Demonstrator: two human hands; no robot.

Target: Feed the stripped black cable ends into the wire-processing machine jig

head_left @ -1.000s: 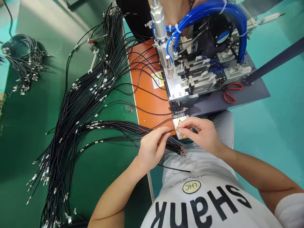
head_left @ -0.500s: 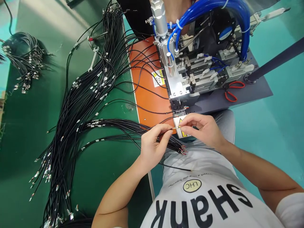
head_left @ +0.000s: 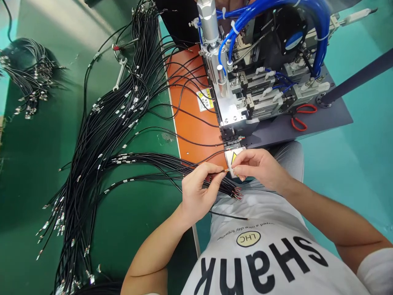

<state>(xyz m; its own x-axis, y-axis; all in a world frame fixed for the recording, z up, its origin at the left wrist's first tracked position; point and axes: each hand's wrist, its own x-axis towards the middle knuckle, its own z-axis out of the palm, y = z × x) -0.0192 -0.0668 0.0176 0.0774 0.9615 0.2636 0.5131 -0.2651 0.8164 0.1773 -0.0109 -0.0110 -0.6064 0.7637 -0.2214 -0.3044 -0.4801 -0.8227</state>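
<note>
My left hand pinches a thin black cable near its stripped end, just in front of the machine's slot. My right hand is closed on the fine bare wire tips of that same cable, fingertips almost touching the left hand's. Under my left hand a bundle of black cables with red-tipped ends runs off the table edge onto my lap. The metal crimping machine with blue air hoses stands right behind my hands on an orange plate.
A large fan of black cables with metal terminals covers the green table. A second cable coil lies far left. A spanner rests near the back. Red-handled scissors lie on the grey base right of the machine.
Both hands stayed in place at the cable end, shifting slightly lower; the fingers reworked their pinch on the wire tips. The camera view tilted a little.
</note>
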